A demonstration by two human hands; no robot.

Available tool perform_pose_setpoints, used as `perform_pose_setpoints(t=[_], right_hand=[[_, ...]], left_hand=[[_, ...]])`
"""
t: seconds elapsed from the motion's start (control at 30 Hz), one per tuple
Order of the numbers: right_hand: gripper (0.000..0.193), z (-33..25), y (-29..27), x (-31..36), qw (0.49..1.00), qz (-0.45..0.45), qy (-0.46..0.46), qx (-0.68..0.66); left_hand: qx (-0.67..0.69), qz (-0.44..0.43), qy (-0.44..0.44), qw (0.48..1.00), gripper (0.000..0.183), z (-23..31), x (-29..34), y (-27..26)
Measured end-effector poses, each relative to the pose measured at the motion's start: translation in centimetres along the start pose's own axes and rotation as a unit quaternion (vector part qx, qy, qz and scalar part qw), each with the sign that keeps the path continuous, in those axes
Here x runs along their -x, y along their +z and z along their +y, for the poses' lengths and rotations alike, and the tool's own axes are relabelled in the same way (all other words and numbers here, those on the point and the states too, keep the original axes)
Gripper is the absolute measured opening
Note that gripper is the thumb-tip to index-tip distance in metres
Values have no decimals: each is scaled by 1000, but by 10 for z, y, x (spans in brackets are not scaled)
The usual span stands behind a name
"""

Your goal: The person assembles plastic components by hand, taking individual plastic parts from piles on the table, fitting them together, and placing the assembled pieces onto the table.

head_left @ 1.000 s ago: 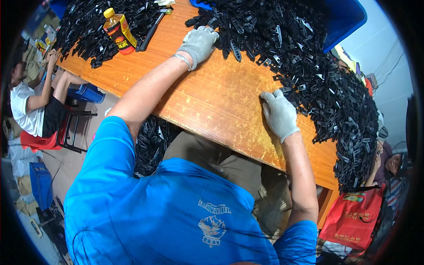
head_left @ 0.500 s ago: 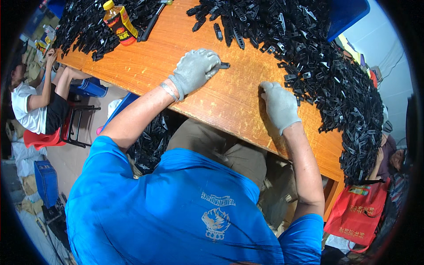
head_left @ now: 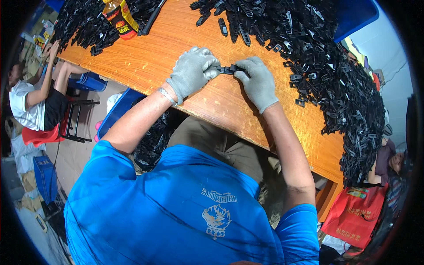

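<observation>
Both my hands wear grey gloves and meet over the wooden table (head_left: pixel 154 62). Between them is a small black plastic piece (head_left: pixel 227 70), long and narrow, lying crosswise just above or on the tabletop. My left hand (head_left: pixel 194 68) grips its left end, fingers curled round it. At the other end my right hand (head_left: pixel 257 80) pinches the piece between thumb and fingers. The glove fingers hide both ends. Loose black plastic parts (head_left: pixel 327 79) lie in a large heap to the right and far right of my hands.
At the far left are another black heap (head_left: pixel 84 26), a yellow-labelled bottle (head_left: pixel 120 20) and a dark-handled tool (head_left: pixel 152 18). A blue bin (head_left: pixel 357 20) stands at the far right. Below the table's left edge sits a blue crate (head_left: pixel 119 110). Other people (head_left: pixel 33 97) sit nearby.
My right hand has moved left and away from me, from bare tabletop to the black plastic piece. My left hand keeps its hold, nearly in place.
</observation>
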State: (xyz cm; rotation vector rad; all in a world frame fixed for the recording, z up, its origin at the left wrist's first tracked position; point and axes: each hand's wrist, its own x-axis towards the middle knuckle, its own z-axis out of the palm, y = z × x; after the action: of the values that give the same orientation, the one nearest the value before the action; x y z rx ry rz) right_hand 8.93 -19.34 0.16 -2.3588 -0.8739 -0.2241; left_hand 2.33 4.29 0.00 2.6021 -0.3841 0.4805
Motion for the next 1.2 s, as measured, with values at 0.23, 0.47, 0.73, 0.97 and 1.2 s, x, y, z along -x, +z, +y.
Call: perform_pose_setpoints(t=[0.23,0.47,0.73,0.97,1.2], right_hand=[[12,-15,-1,-14,996,-35,-72,47],[14,-6,-28,12,990,-86,-89,71],[25,60,-139,111,965,-24,58,256],[29,65,-136,95,948,-91,81,294],[22,54,-116,91,991,9,59,117]], left_hand=[[11,13,25,1000,16,1,-7,10],[9,-69,-6,998,17,-3,22,-39],[242,-210,-195,927,27,-50,65,-138],[-48,-54,-33,997,37,-35,-57,-37],[-105,-71,-93,988,30,-38,-130,4]])
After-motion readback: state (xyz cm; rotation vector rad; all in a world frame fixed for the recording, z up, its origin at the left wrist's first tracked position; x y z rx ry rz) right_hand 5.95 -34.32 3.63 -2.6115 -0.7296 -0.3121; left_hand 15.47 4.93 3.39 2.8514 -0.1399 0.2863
